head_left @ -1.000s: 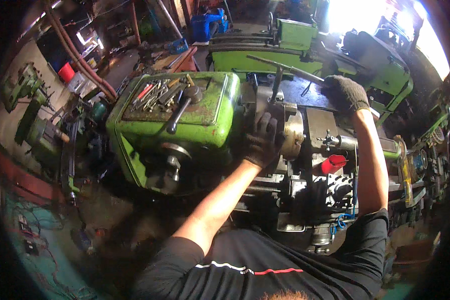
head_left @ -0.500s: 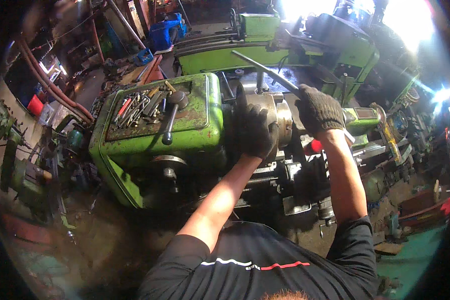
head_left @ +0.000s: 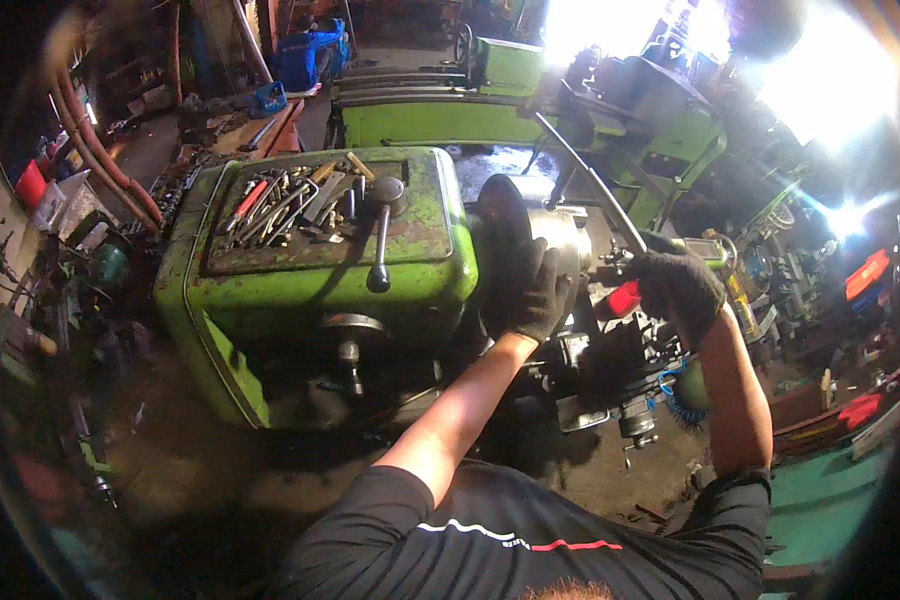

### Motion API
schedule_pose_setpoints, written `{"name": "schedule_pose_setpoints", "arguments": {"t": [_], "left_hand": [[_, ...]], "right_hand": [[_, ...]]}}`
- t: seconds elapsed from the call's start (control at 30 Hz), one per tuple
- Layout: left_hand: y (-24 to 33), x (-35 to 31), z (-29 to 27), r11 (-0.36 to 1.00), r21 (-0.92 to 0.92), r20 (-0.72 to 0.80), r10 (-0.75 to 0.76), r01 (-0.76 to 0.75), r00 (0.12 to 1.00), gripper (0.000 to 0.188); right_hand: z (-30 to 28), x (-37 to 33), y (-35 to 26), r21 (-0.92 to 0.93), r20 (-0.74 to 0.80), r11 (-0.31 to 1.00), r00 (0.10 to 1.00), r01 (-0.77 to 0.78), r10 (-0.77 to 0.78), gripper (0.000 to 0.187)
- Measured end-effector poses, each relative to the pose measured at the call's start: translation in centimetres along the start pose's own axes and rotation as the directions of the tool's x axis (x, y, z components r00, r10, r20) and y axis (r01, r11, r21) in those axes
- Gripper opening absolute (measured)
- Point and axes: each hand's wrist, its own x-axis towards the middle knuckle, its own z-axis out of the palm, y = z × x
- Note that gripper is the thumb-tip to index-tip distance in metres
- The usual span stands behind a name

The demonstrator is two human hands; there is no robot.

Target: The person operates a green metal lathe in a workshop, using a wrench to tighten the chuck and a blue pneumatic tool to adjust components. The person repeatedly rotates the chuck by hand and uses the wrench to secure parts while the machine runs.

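In a dark work glove, my left hand (head_left: 538, 298) is curved against the near side of the round metal lathe chuck (head_left: 570, 243), fingers pointing up along its face. My right hand (head_left: 682, 285), also gloved, is closed round the lower end of a long metal bar (head_left: 602, 190). The bar slants up and to the left, over the far side of the chuck. Close to the bar, a short chuck key (head_left: 558, 190) stands at the top of the chuck. Where the bar meets the key is too small to make out.
Left of the chuck stands the green lathe headstock (head_left: 310, 260), topped by loose hand tools (head_left: 285, 205) and a ball-ended lever (head_left: 381, 245). Another green machine (head_left: 430, 125) is behind it. A red object (head_left: 622, 299) sits below my right hand, near the carriage (head_left: 580, 365).
My right hand has moved down and to the right, swinging the bar to a steeper slant. The chuck key leans more to the right. My left hand stays on the chuck.
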Motion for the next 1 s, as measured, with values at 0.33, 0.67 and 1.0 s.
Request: {"name": "schedule_pose_setpoints", "arguments": {"t": [0.33,0.67,1.0], "left_hand": [[-0.7,-1.1,-1.2,0.998,0.062,0.068,0.017,-0.021,0.998,0.065],[-1.9,21.0,-0.9,0.825,0.204,0.038,0.532,-0.528,0.846,0.029],[-2.4,21.6,1.6,0.832,-0.122,-0.106,0.532,-0.542,0.84,0.018]], "right_hand": [[0.8,-1.0,3.4,0.097,0.0,0.995,0.999,0.036,-0.036,0.053],[-0.9,-1.6,9.2,0.412,0.268,0.904,0.963,-0.12,0.005,0.069],[-1.2,-2.8,9.1,0.321,0.2,0.919,0.965,-0.23,0.172,0.034]]}}
